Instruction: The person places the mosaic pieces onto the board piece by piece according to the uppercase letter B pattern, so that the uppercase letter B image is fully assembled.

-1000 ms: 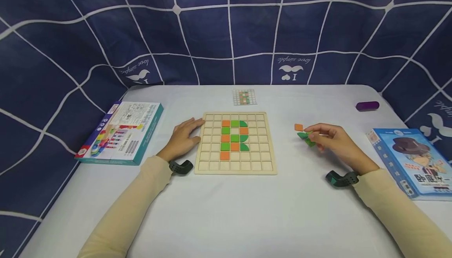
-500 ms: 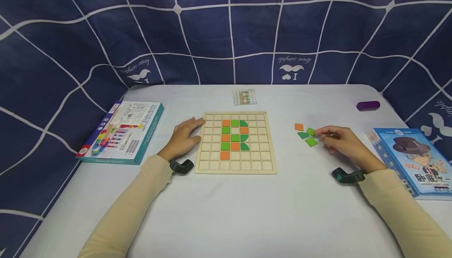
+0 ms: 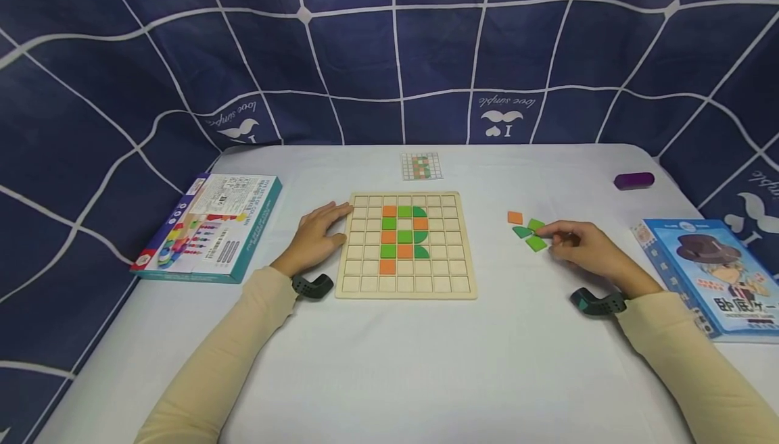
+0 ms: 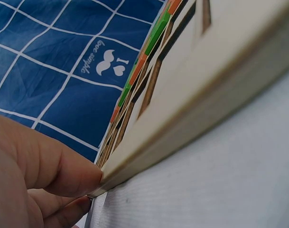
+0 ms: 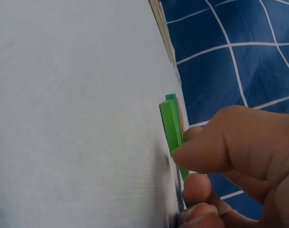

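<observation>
A pale wooden grid board [image 3: 450, 278] lies mid-table with orange tiles, bright green tiles and dark green rounded tiles set in its cells. My left hand [image 3: 316, 234] rests at the board's left edge; in the left wrist view the thumb [image 4: 73, 173] touches the rim. To the right, my right hand [image 3: 581, 248] is low over a small group of loose tiles. Its index finger reaches the green square tiles [image 3: 537, 243], and in the right wrist view the thumb [image 5: 196, 154] is at the end of one green tile [image 5: 170, 126]. A dark green tile [image 3: 521, 232] and an orange tile [image 3: 514, 217] lie beside them.
Behind the board lies a small pattern card [image 3: 422, 166]. A flat toy box [image 3: 209, 228] is at the left, a blue game box [image 3: 718, 275] at the right. A purple oblong case [image 3: 634, 181] sits at the back right, before the blue curtain.
My right hand first drew back to the right off the loose tiles, uncovering them, then came slightly left to touch them again. The left hand and board have stayed put.
</observation>
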Demonstrator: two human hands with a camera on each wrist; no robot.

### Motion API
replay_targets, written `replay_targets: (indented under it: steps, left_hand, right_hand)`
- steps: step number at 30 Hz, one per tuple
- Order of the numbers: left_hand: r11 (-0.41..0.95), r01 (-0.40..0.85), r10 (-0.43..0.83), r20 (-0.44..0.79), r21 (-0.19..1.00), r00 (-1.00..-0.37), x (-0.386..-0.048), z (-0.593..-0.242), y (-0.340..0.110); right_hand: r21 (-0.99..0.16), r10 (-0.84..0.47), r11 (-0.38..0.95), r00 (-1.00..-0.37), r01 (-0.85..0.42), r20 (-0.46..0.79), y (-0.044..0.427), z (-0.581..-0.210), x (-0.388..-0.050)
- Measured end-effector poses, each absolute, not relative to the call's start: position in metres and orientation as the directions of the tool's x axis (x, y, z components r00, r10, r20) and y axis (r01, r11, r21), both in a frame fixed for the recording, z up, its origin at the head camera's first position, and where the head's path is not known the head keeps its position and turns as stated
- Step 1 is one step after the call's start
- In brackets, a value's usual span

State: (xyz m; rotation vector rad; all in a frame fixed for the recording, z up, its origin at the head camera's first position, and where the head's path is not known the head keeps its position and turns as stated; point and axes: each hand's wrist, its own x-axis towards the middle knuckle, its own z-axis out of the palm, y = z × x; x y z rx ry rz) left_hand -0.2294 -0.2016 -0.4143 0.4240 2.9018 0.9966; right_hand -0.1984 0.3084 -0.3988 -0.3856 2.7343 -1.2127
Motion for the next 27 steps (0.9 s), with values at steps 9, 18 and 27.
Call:
replay_targets:
  steps: [9, 18, 27]
  left_hand:
    - [0.753, 0.232, 0.263, 0.041, 0.616, -0.964, -0.229, -0.414, -0.202]
    - [0.750, 0.238, 0.271, 0.042, 0.618, -0.962, -0.228, -0.413, -0.201]
    - [0.752, 0.240, 0.271, 0.043, 0.615, -0.961, -0.229, -0.413, -0.202]
  right_hand:
    - [-0.688, -0.266, 0.702, -0.964, -0.184, -0.015, 0.306, -0.398, -0.199]
    - [-0.657, -0.221, 0.741, -0.975, -0.140, -0.040, 0.306, -0.397, -0.198]
    - [-0.692, -0.262, 0.676, -0.960, -0.254, 0.096, 0.296, -0.400, -0.192]
